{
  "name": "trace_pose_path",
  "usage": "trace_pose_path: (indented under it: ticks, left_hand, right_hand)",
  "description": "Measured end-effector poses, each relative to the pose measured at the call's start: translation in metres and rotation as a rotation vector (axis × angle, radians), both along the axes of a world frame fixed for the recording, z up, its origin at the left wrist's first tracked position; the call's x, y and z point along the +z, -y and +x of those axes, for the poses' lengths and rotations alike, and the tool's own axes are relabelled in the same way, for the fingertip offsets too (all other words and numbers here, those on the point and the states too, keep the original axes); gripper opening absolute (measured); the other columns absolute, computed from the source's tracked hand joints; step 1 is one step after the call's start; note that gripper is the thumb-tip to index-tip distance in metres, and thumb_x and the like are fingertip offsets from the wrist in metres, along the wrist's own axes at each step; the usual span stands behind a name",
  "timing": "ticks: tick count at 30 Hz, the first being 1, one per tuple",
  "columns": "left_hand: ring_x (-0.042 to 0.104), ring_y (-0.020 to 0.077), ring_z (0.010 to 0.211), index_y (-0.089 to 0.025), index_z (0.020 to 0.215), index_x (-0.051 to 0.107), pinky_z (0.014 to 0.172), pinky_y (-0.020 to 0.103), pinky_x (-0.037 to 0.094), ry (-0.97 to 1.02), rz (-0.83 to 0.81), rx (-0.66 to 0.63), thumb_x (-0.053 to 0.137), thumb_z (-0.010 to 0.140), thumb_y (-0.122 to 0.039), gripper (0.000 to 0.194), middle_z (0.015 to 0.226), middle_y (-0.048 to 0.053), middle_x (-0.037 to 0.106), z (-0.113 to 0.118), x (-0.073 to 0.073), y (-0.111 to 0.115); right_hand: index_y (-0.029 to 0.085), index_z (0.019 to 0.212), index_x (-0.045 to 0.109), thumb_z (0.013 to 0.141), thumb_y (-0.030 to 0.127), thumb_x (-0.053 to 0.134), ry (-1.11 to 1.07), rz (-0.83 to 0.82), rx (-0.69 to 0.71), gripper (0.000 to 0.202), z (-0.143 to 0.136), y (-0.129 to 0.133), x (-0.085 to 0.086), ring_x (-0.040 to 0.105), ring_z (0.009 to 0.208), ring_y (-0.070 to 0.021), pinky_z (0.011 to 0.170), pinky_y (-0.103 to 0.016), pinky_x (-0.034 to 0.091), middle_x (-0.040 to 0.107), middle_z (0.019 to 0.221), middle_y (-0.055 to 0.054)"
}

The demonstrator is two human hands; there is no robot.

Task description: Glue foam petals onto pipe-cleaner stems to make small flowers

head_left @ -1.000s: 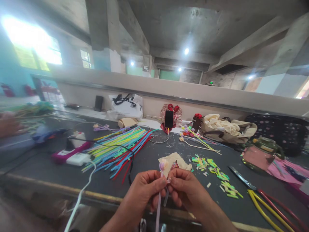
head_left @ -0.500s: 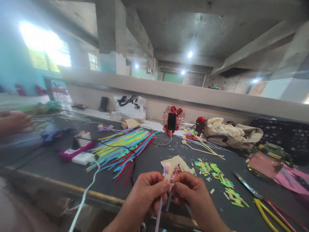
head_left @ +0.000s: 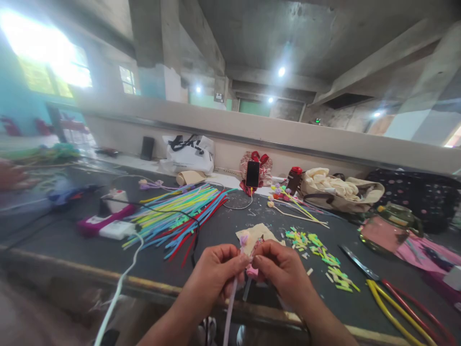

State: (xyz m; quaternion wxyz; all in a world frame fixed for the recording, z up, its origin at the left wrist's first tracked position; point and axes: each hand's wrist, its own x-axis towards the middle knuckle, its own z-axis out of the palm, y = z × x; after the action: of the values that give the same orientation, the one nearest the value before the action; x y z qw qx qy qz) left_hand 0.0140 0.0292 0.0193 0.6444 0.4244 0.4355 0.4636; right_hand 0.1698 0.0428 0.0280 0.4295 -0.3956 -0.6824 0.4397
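Between the thumb and fingers of my left hand [head_left: 221,271] is a lilac fuzzy stick, a pipe cleaner [head_left: 230,305], its lower end hanging toward me. A small purple flower head [head_left: 245,239] shows above those fingertips. My right hand [head_left: 283,271] is pinched closed beside it, fingertips almost touching the left ones; what they hold is too small to make out. Behind and under the fingers lies a pink patterned tool [head_left: 252,272] with a dark tip and a clear stick [head_left: 247,290], largely hidden. Beneath is a beige sheet [head_left: 264,232].
Coloured pipe cleaners [head_left: 180,216] lie left, near a purple power strip [head_left: 104,221] with a white cable. Cut pieces [head_left: 317,250] and scissors [head_left: 374,278] lie right. At the back are a phone [head_left: 252,174], finished stems [head_left: 298,211] and bags. Another person's hand [head_left: 14,175] is far left.
The view has shifted slightly, so the bench items sit a little lower-left or higher. Both hands stay together at the flower stem; more of the pink tool shows beneath the fingers.
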Motion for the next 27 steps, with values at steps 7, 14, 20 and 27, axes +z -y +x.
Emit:
trace_pose_path:
  ticks: [7,14,20,27]
  left_hand:
    - [0.028,-0.0009,0.026,-0.014,0.050,0.052,0.028,0.011,0.016,0.111,0.050,0.115,0.066,0.067,-0.032,0.028,0.036,-0.007,0.049,-0.013,-0.014,-0.007]
    - [0.035,0.0000,0.036,-0.014,0.054,0.053,0.034,0.010,0.023,0.096,0.041,0.094,0.066,0.068,-0.030,0.025,0.046,-0.004,0.056,-0.015,-0.014,-0.015]
    - [0.048,0.0044,0.042,-0.013,0.057,0.056,0.041,0.013,0.036,0.081,0.004,0.029,0.066,0.067,-0.030,0.022,0.051,-0.001,0.061,-0.010,-0.020,-0.023]
    - [0.053,0.0072,0.045,-0.013,0.061,0.058,0.034,0.011,0.029,0.106,-0.002,0.027,0.065,0.067,-0.032,0.022,0.053,0.001,0.063,-0.001,-0.029,-0.039]
  right_hand:
    - [0.019,0.084,0.060,0.080,0.032,0.049,0.577,0.239,-0.238,0.017,0.049,0.000,-0.016,0.057,0.074,-0.0174,0.062,-0.027,0.040,0.062,0.081,-0.003]
    - [0.024,0.102,0.055,0.071,0.030,0.058,0.930,0.292,-0.239,0.032,0.044,0.012,-0.032,0.055,0.086,-0.0229,0.068,-0.031,0.039,0.059,0.091,-0.003]
    - [0.025,0.109,0.051,0.073,0.032,0.054,1.045,0.352,-0.295,0.037,0.040,0.008,-0.036,0.056,0.086,-0.0252,0.065,-0.033,0.040,0.056,0.099,-0.006]
    - [0.025,0.088,0.061,0.075,0.032,0.052,0.835,0.316,-0.311,0.017,0.045,0.004,-0.035,0.056,0.076,-0.0183,0.066,-0.029,0.042,0.052,0.084,-0.001]
